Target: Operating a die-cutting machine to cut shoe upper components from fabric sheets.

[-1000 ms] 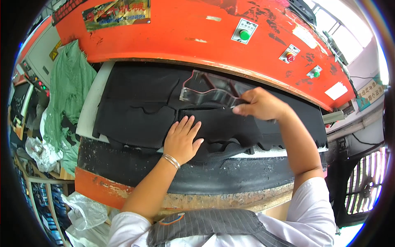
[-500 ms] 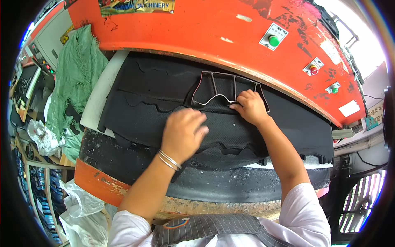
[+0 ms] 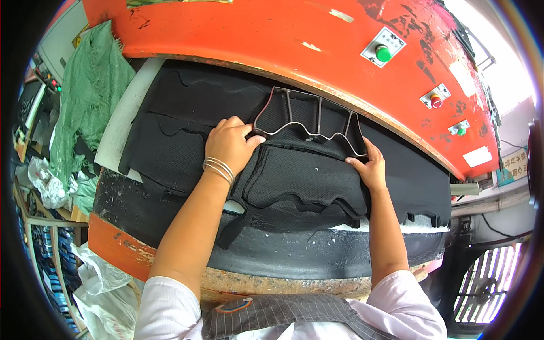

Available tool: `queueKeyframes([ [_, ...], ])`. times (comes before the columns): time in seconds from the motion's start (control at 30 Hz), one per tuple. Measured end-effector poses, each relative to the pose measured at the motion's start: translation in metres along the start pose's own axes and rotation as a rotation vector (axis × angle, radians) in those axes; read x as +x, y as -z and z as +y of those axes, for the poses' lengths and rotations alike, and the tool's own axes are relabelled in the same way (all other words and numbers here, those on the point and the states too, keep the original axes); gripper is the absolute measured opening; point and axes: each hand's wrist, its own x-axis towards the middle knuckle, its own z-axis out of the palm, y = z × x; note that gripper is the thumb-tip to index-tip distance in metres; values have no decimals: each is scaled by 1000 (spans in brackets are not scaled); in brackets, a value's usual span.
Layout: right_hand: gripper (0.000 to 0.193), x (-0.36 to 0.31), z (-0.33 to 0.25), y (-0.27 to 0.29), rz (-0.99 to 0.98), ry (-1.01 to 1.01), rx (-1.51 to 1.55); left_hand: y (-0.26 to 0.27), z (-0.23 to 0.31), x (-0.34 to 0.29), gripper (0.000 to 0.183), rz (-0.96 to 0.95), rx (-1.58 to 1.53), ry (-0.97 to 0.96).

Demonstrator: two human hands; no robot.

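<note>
Steel strip, apparently, forms the open-framed cutting die (image 3: 318,115), which rests on black textured sheet material (image 3: 207,101) close to the front of the orange press beam (image 3: 272,37). The left hand (image 3: 226,148) holds the die's left front corner between thumb and forefinger; the right hand (image 3: 372,167) holds the right front corner, thumb in front and fingers at the outer side. How firmly either presses cannot be told. A wavy-edged black panel (image 3: 309,177) lies nearer the wearer, between the forearms. The cross-braced frame is likely stiff and moderately heavy, its thin rims perhaps sharp and its bare metal somewhat slippery. The two end corners, or the upright outer walls, seem the best holds; the sheet beneath appears soft, light and easily rucked.
</note>
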Motion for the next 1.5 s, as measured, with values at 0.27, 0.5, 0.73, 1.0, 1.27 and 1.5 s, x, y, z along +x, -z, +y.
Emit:
queueKeyframes([
  [0.27, 80, 4, -9, 9, 2, -52, -21, 0, 9, 9, 35, 13, 41, -30],
  [0.5, 80, 17, 2, 16, -3, 114, 50, 5, 15, 22, 40, -84, 64, 42],
  [0.73, 52, 35, 79, 139, 998, -336, 564, 20, 103, 60, 24, 64, -384, -148],
  [1.0, 75, 117, 146, 246, 1233, -370, 253, 6, 255, 139, 18, 217, 89, -814],
  [1.27, 66, 14, 89, 202, 834, 4, 404, 45, 205, 35, 24, -287, -139, -503],
  [1.5, 50, -71, -17, 150, 303, 327, 495, 99, 138, -153, 23, -667, -20, -100],
])
